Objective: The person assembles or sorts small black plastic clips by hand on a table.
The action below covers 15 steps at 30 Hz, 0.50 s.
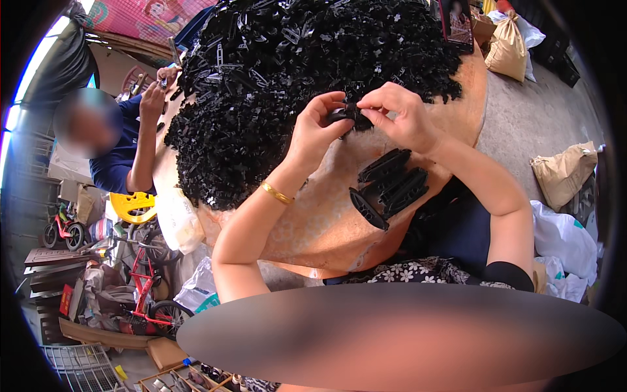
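Observation:
Between my two hands is a small black plastic piece (351, 112), held just above the table by the near edge of a big heap of black plastic parts (274, 72). My left hand (308, 134), below a gold bangle, pinches it from the left with thumb and fingers. From the right, thumb and forefinger of my right hand (403, 119) close on the same piece. Its exact kind is too small and too covered to make out. Nearer me, to the right, lie several longer, ribbed black plastic pieces (392, 186), grouped side by side.
The heap covers much of the orange-patterned table (294, 228). A person (124, 140) at the left handles small parts. A phone (456, 25) stands at the far right edge. Sacks (506, 49) lie on the right floor; a red bicycle (142, 281) stands among clutter at left.

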Each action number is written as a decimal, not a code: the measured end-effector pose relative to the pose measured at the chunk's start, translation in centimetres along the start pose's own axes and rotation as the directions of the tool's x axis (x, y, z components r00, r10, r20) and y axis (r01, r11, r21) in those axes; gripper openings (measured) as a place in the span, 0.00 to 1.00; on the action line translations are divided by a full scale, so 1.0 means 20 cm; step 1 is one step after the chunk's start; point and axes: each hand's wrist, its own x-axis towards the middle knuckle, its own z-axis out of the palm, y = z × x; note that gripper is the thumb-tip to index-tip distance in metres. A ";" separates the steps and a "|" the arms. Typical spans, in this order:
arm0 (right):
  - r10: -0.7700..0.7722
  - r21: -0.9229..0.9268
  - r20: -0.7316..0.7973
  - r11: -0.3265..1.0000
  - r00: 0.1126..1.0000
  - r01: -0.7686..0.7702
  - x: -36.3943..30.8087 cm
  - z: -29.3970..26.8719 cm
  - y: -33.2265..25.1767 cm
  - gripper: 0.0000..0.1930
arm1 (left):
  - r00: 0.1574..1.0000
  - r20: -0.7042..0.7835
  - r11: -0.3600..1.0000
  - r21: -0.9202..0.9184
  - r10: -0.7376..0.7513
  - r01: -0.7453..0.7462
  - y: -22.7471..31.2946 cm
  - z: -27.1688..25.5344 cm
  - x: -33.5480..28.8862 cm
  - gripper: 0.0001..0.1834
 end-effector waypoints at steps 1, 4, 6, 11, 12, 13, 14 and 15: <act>-0.001 0.001 0.000 1.000 1.000 0.001 0.00 0.00 0.00 0.07 | 1.000 -0.002 0.997 -0.070 -0.013 0.013 -0.01 0.00 0.00 0.26; 0.053 0.059 0.023 0.997 0.998 -0.054 -0.01 0.00 -0.02 0.07 | 0.995 0.021 0.960 -0.260 -0.100 0.102 -0.01 -0.01 -0.01 0.24; 0.130 0.150 0.027 0.980 0.991 -0.133 -0.02 0.01 -0.02 0.07 | 0.984 0.051 0.911 -0.373 -0.171 0.177 -0.01 -0.01 -0.01 0.23; 0.148 0.194 -0.049 0.971 0.988 -0.136 -0.01 0.02 -0.01 0.07 | 0.997 -0.024 0.899 -0.435 -0.073 0.055 0.05 0.01 0.00 0.19; 0.138 0.171 -0.064 0.977 0.988 -0.125 -0.01 0.01 -0.01 0.07 | 0.997 -0.028 0.915 -0.401 -0.070 0.053 0.05 0.01 0.01 0.19; 0.138 0.170 -0.062 0.977 0.988 -0.126 0.00 0.01 0.00 0.07 | 0.997 -0.028 0.914 -0.402 -0.071 0.053 0.05 0.00 0.01 0.19; -0.006 0.108 -0.044 0.994 0.999 0.011 0.01 0.00 -0.01 0.08 | 0.994 0.036 0.897 -0.428 -0.102 0.107 0.05 -0.01 0.00 0.18; -0.149 0.048 -0.017 0.988 0.989 0.150 0.01 -0.01 -0.01 0.09 | 0.986 0.101 0.878 -0.450 -0.131 0.162 0.05 -0.02 0.00 0.19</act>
